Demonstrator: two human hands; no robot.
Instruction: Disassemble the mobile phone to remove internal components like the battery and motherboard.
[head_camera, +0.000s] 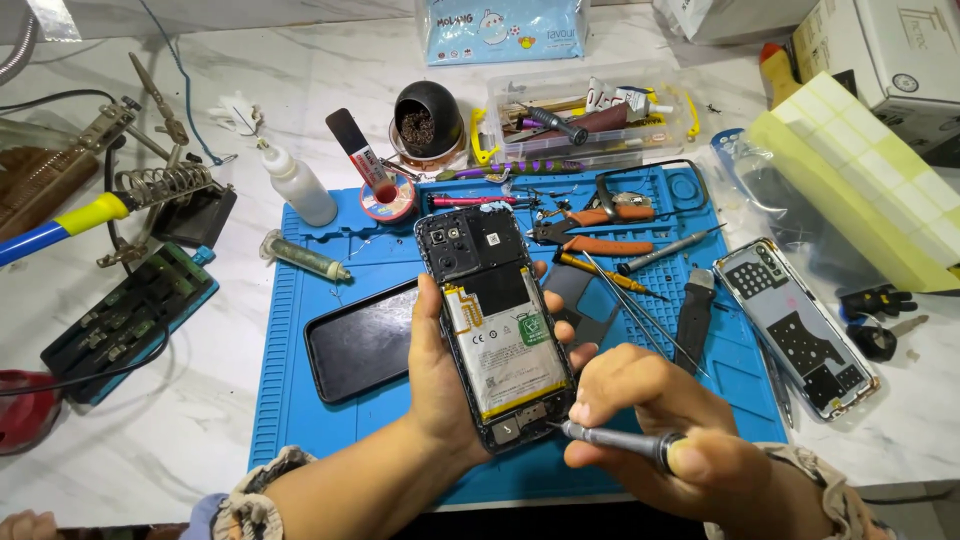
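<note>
The tabletop (150, 440) is pale marble; a blue work mat (300, 400) covers its near centre and reaches the near edge. The opened phone (497, 325) is held above the near centre of the mat, back cover off, battery and circuit boards exposed, camera end pointing to the far edge.

The left hand (440, 375) cradles the phone from below: thumb along the left long edge, fingers (560, 330) wrapped round the right long edge. The grip is closed on the frame only, not on the internals.

The right hand (650, 425) is closed in a pen grip round a slim metal screwdriver (615, 442). Its tip meets the small board at the phone's near end.

Handling, as a judgement: the phone is light and stiff along its frame, but fragile with the back off. The battery is soft-skinned and should not be pressed or pierced; ribbon connectors and board parts tear easily. Hold by the two long frame edges, as shown. The smooth frame may slip under sideways tool force, so the supporting palm should stay beneath it.

On the mat's left part lies a dark screen panel (360, 345), just beside the left hand. A clear back cover (800, 330) rests at the mat's right edge. Orange-handled pliers (600, 240) and tweezers (640, 310) lie behind the phone.
</note>
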